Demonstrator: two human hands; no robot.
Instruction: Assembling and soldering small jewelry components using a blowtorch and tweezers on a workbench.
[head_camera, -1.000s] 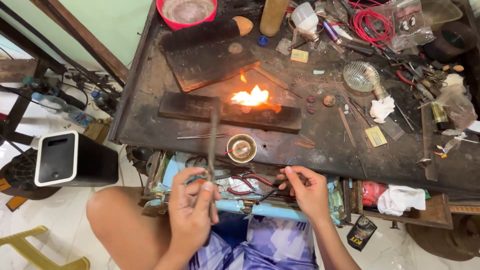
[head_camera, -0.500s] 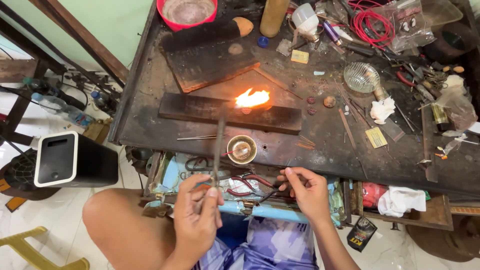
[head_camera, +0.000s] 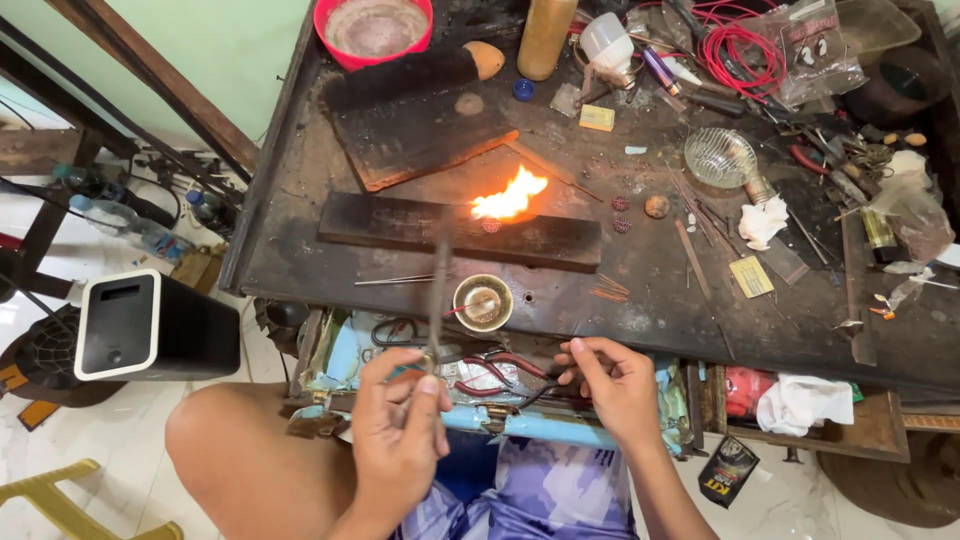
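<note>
Left hand (head_camera: 400, 430) pinches an upright blowpipe (head_camera: 438, 290); right hand (head_camera: 610, 385) seemingly grips red-handled pliers (head_camera: 500, 368).

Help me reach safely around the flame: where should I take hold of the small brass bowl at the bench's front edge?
Grip the small brass bowl by its near rim, coming from the front edge of the bench. It sits upright and open, and the flame burns behind it on the charred block, so the far side looks riskier.

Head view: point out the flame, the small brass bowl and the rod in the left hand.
flame (head_camera: 510, 195), head view, bright middle.
small brass bowl (head_camera: 483, 302), head view, inner bottom.
rod (head_camera: 439, 290), head view, mid-shaft.
left hand (head_camera: 398, 440), head view, back of hand.
</note>
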